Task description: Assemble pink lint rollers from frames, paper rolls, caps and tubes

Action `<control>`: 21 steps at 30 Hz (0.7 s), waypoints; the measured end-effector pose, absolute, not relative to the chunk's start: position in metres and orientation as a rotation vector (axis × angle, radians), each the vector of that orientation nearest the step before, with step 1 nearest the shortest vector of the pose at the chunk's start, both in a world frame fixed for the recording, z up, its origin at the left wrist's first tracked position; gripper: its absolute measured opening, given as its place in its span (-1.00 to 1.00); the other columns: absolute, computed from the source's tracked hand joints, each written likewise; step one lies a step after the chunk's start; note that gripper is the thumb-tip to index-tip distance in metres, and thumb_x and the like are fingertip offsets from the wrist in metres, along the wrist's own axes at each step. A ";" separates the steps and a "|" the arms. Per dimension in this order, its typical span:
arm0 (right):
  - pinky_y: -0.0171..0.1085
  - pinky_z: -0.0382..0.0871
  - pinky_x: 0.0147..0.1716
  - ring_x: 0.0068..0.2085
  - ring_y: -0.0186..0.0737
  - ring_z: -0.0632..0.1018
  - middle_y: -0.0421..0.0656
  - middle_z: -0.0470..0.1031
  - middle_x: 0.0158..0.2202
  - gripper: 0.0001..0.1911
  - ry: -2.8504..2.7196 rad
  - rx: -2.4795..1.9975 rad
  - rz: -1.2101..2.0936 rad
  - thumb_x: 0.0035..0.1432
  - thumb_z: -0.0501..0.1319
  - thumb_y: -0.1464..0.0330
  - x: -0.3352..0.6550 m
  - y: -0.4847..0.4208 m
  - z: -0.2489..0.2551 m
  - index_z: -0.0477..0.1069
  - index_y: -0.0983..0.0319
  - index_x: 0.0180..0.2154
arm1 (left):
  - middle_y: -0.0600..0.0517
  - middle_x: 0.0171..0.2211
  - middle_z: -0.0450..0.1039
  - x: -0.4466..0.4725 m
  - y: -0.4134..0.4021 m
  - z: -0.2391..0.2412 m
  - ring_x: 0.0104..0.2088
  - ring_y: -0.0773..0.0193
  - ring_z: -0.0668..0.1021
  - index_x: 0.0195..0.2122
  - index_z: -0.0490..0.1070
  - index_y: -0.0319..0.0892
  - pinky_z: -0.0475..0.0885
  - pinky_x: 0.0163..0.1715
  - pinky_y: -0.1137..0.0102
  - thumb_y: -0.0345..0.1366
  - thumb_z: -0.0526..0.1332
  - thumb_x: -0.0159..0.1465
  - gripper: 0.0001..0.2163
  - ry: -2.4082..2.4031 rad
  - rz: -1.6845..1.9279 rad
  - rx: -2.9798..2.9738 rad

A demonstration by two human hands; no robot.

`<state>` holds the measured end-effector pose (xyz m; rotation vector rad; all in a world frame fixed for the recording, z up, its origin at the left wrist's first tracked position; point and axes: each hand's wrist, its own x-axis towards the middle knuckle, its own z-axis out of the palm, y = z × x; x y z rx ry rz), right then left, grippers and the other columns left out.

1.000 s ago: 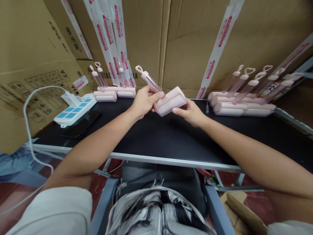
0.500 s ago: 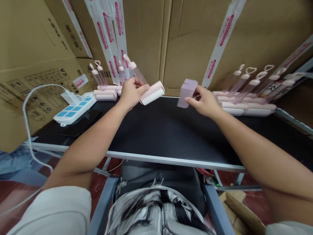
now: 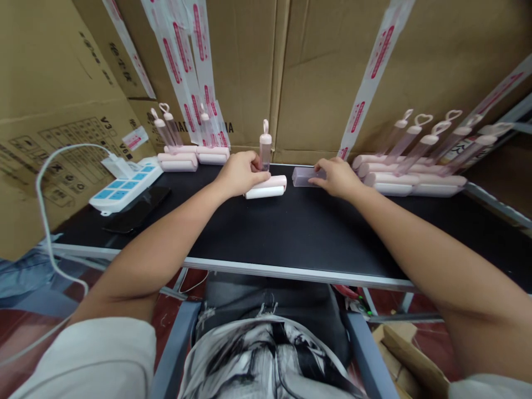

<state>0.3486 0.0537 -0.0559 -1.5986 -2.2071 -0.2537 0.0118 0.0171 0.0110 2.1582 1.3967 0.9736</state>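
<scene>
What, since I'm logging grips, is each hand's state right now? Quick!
Left hand: closed, holding the pink roller at its left end.
Right hand: closed, holding the translucent lilac piece at its right end.

Hands (image 3: 241,174): two. Loop-topped pink rollers (image 3: 275,184): ten. Lilac box (image 3: 304,177): one. Power strip (image 3: 124,187): one. Dark slab (image 3: 135,213): one.

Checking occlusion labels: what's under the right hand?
Part of a lilac case: one end juts out from the right hand toward the left hand. The hand covers its other end; whether anything else lies there can't be seen.
</scene>
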 end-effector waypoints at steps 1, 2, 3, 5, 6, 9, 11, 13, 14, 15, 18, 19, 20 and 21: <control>0.23 0.45 0.19 0.19 0.34 0.53 0.16 0.64 0.07 -0.59 -2.221 -1.577 -0.259 0.34 0.35 0.17 0.348 0.056 -0.058 0.60 0.24 0.11 | 0.05 -0.36 0.59 0.012 0.016 0.012 -0.35 0.24 0.56 -0.31 0.50 -0.17 0.37 -0.29 0.31 -0.20 0.50 0.12 -0.75 1.388 0.986 2.161; 0.25 0.42 0.23 0.25 0.35 0.50 0.18 0.60 0.20 -0.56 -2.233 -1.561 -0.271 0.37 0.31 0.18 0.347 0.057 -0.061 0.59 0.24 0.17 | 0.05 -0.36 0.60 0.012 0.016 0.012 -0.34 0.24 0.57 -0.31 0.49 -0.17 0.38 -0.28 0.31 -0.21 0.50 0.12 -0.75 1.381 0.997 2.163; 0.28 0.38 0.27 0.31 0.37 0.45 0.18 0.52 0.32 -0.53 -2.240 -1.561 -0.289 0.40 0.28 0.19 0.345 0.058 -0.063 0.59 0.24 0.23 | 0.05 -0.35 0.60 0.012 0.015 0.013 -0.34 0.24 0.57 -0.31 0.49 -0.17 0.38 -0.27 0.31 -0.21 0.50 0.12 -0.75 1.376 1.008 2.165; 0.34 0.32 0.33 0.40 0.46 0.35 0.18 0.32 0.50 -0.48 -2.238 -1.605 -0.331 0.44 0.21 0.22 0.343 0.060 -0.067 0.55 0.24 0.32 | 0.05 -0.35 0.60 0.012 0.015 0.013 -0.34 0.24 0.57 -0.31 0.49 -0.17 0.38 -0.27 0.30 -0.20 0.49 0.12 -0.75 1.370 1.026 2.166; 0.37 0.30 0.34 0.41 0.49 0.33 0.19 0.24 0.54 -0.45 -2.235 -1.637 -0.343 0.44 0.19 0.25 0.341 0.061 -0.069 0.52 0.24 0.36 | 0.05 -0.35 0.60 0.013 0.015 0.013 -0.33 0.24 0.57 -0.31 0.48 -0.17 0.38 -0.27 0.30 -0.20 0.49 0.12 -0.75 1.365 1.031 2.166; 0.42 0.24 0.37 0.45 0.53 0.28 0.24 0.08 0.60 -0.32 -2.252 -1.702 -0.347 0.42 0.14 0.34 0.336 0.060 -0.072 0.32 0.30 0.51 | 0.04 -0.35 0.60 0.014 0.015 0.012 -0.32 0.22 0.58 -0.31 0.48 -0.17 0.39 -0.26 0.30 -0.19 0.49 0.12 -0.75 1.338 1.040 2.163; 0.38 0.22 0.40 0.49 0.52 0.23 0.29 0.02 0.61 -0.23 -2.255 -1.724 -0.359 0.41 0.16 0.35 0.332 0.057 -0.070 0.18 0.38 0.56 | 0.04 -0.35 0.59 0.014 0.015 0.012 -0.31 0.21 0.59 -0.31 0.48 -0.17 0.40 -0.26 0.30 -0.19 0.48 0.12 -0.75 1.323 1.043 2.165; 0.35 0.26 0.37 0.47 0.52 0.25 0.32 0.10 0.57 -0.25 -2.194 -1.728 -0.402 0.41 0.18 0.30 0.328 0.050 -0.065 0.22 0.40 0.54 | 0.04 -0.35 0.59 0.015 0.014 0.012 -0.31 0.20 0.59 -0.31 0.48 -0.17 0.40 -0.25 0.29 -0.18 0.48 0.12 -0.74 1.319 1.037 2.172; 0.34 0.30 0.33 0.43 0.52 0.29 0.32 0.19 0.52 -0.30 -2.150 -1.723 -0.429 0.43 0.18 0.26 0.325 0.047 -0.062 0.31 0.39 0.49 | 0.04 -0.35 0.60 0.015 0.014 0.012 -0.31 0.20 0.60 -0.32 0.48 -0.17 0.40 -0.25 0.29 -0.17 0.49 0.11 -0.74 1.321 1.030 2.177; 0.34 0.34 0.29 0.38 0.50 0.35 0.32 0.29 0.46 -0.36 -2.111 -1.719 -0.452 0.44 0.16 0.24 0.324 0.044 -0.059 0.39 0.38 0.43 | 0.03 -0.35 0.60 0.015 0.013 0.012 -0.31 0.20 0.60 -0.32 0.48 -0.17 0.40 -0.25 0.29 -0.17 0.49 0.11 -0.74 1.324 1.024 2.180; 0.30 0.40 0.20 0.22 0.44 0.47 0.29 0.51 0.25 -0.45 -2.088 -1.734 -0.464 0.46 0.09 0.23 0.320 0.037 -0.054 0.54 0.38 0.29 | 0.03 -0.35 0.61 0.014 0.012 0.013 -0.31 0.21 0.59 -0.32 0.49 -0.17 0.39 -0.26 0.30 -0.17 0.49 0.11 -0.74 1.334 1.003 2.187; 0.30 0.41 0.19 0.21 0.43 0.48 0.27 0.55 0.22 -0.45 -2.109 -1.740 -0.451 0.46 0.08 0.24 0.320 0.037 -0.054 0.55 0.38 0.28 | 0.03 -0.35 0.61 0.014 0.012 0.013 -0.32 0.21 0.59 -0.32 0.49 -0.17 0.39 -0.26 0.30 -0.17 0.49 0.11 -0.74 1.336 0.998 2.191; 0.30 0.41 0.19 0.20 0.43 0.49 0.26 0.56 0.22 -0.45 -2.130 -1.743 -0.434 0.45 0.08 0.24 0.320 0.038 -0.055 0.56 0.37 0.26 | 0.03 -0.34 0.62 0.014 0.012 0.013 -0.32 0.21 0.59 -0.32 0.49 -0.17 0.39 -0.27 0.31 -0.17 0.50 0.11 -0.74 1.337 0.993 2.196; 0.30 0.41 0.19 0.21 0.43 0.49 0.24 0.57 0.23 -0.46 -2.149 -1.737 -0.412 0.43 0.09 0.25 0.321 0.039 -0.056 0.57 0.36 0.25 | 0.03 -0.34 0.62 0.014 0.012 0.013 -0.32 0.22 0.58 -0.31 0.50 -0.17 0.39 -0.27 0.31 -0.17 0.50 0.12 -0.74 1.335 0.990 2.201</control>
